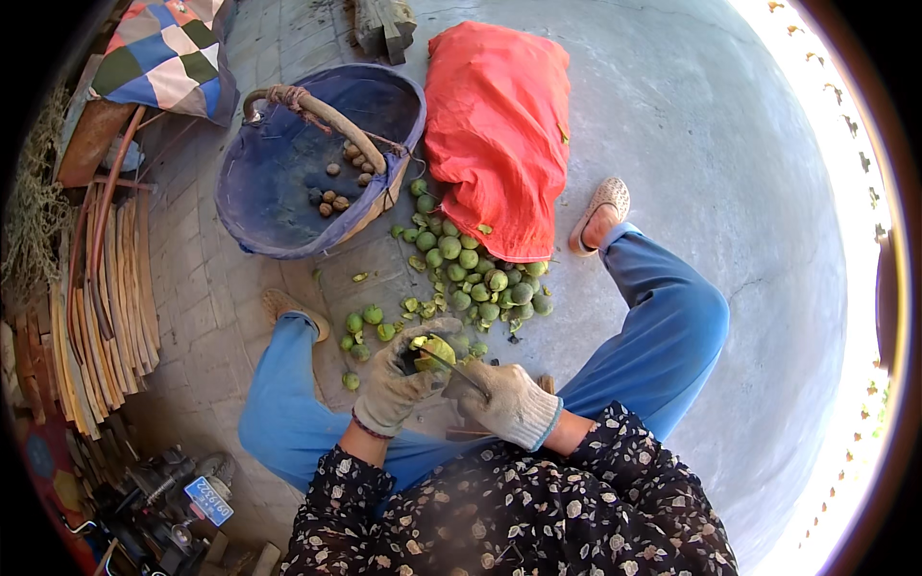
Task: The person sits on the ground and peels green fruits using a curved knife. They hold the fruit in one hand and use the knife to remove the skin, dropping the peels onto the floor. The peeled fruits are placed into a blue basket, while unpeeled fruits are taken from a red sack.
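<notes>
My left hand [405,385], in a soiled work glove, holds a green-husked walnut [434,353] whose husk is partly cut. In my gloved right hand [503,400] is a knife [461,373], its thin blade reaching to the husk; the handle is hidden in the fist. Beyond my hands lies a heap of green-husked walnuts [468,259] at the mouth of a red woven sack [500,137]. Cut husk pieces [419,308] lie beside the heap. A lined basket [288,237] with a wooden handle [338,122] holds several brown walnuts [340,204].
My legs are spread on both sides of my hands. Stacked wooden slats [115,309], metal rods and a small vehicle with a plate [209,500] stand at the left. A checkered cloth [162,57] is at upper left; a wood block [384,27] lies beyond the basket.
</notes>
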Action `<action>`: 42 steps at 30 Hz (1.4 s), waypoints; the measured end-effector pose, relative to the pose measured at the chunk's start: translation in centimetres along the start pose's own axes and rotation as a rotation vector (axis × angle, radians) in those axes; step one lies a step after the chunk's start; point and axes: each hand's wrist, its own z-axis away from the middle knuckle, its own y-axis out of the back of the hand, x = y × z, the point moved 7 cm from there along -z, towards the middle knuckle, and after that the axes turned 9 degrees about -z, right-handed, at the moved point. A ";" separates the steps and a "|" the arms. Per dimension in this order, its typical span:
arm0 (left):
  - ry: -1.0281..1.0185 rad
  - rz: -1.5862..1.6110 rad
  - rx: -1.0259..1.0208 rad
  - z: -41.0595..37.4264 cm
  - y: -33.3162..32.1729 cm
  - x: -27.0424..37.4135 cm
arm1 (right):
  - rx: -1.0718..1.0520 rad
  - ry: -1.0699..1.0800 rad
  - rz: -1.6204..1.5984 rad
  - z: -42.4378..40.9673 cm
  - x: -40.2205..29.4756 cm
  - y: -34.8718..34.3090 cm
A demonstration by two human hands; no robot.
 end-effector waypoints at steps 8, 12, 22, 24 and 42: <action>0.069 -0.094 -0.050 0.8 -0.5 1.2 | -0.027 -0.051 0.088 0.1 1.5 -1.1; 0.091 -0.180 -0.080 0.7 -0.8 1.6 | -0.048 0.065 0.106 0.0 1.8 -1.1; 0.358 0.170 -0.195 1.9 0.8 0.8 | 0.018 -0.019 0.170 -1.3 2.3 1.4; 0.281 0.080 -0.165 1.6 0.7 0.5 | 0.053 -0.159 -0.074 -1.1 3.4 1.9; 0.077 -0.027 -0.101 0.7 1.5 -0.4 | 0.048 0.110 0.107 -0.4 0.1 2.1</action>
